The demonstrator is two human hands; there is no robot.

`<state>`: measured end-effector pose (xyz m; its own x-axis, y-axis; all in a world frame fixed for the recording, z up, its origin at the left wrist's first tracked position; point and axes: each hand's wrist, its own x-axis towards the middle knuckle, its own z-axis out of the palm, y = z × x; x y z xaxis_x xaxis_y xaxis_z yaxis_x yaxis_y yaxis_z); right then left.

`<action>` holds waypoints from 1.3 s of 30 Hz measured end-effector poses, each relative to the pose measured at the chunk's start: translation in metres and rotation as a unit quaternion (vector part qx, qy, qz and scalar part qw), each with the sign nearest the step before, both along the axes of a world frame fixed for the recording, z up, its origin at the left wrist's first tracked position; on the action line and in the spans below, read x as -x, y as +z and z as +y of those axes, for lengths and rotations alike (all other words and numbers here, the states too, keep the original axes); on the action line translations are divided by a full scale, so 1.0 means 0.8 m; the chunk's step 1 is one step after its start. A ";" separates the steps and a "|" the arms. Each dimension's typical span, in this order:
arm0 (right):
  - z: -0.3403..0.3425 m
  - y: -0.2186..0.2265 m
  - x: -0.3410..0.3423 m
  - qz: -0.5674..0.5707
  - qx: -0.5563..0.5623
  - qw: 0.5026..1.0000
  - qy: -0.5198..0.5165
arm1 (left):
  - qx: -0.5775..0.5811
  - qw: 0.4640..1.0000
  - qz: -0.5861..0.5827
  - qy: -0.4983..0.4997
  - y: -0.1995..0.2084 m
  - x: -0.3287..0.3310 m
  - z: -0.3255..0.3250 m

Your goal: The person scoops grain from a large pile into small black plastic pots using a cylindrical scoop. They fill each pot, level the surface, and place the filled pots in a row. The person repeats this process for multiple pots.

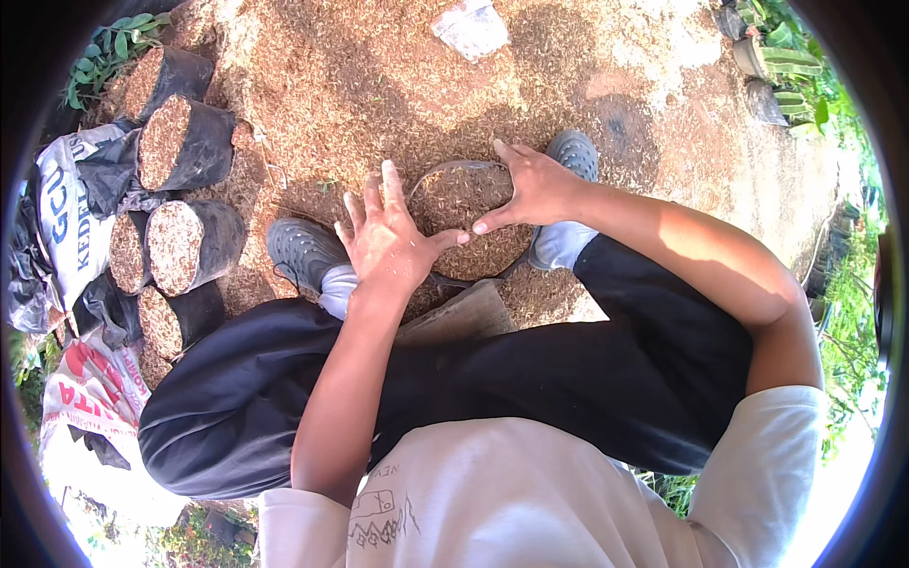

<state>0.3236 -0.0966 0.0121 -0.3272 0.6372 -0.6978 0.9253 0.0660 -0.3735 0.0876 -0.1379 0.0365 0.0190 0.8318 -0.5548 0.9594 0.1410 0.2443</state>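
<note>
Between my feet stands a round black planting bag [462, 167], filled with brown, crumbly soil mix [456, 201]. My left hand [390, 237] is over its left side, fingers spread and thumb pointing inward across the soil. Bits of pale mix cling to its skin. On the opposite side is my right hand [538, 185], thumb and fingers apart around the right part of the rim. Nothing is gripped in either hand. Whether the palms press on the bag's wall cannot be made out.
Several filled black planting bags [216, 147] stand at left, beside printed white sacks [80, 222]. My grey clogs [301, 248] flank the middle bag. A flat board [466, 317] lies near my legs. A clear plastic bag [472, 28] rests on the husk-strewn ground, with potted plants [791, 64] far right.
</note>
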 end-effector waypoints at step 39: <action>-0.002 0.076 -0.009 0.044 -0.098 0.994 -0.022 | -0.028 0.990 -0.137 0.001 0.041 0.011 0.020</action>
